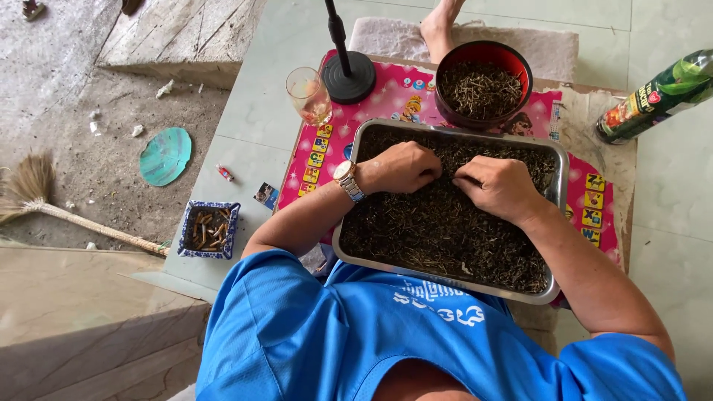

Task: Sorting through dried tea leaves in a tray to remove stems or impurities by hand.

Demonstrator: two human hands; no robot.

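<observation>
Down in the metal tray (349, 223), both hands, left hand (401, 167) and right hand (499, 186), press curled, closed fingers into the dark dried bits (438, 230) lying under and around them.

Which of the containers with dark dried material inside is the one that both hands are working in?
The large rectangular metal tray, where the left hand and right hand rest in the material. The round red bowl behind it is untouched.

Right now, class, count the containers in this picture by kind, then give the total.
Metal tray: 1
Red bowl: 1
Drinking glass: 1
Small blue-patterned square dish: 1
Green spray can: 1
Total: 5
Both hands, left and right, rest in the tray's dark bits.
</observation>
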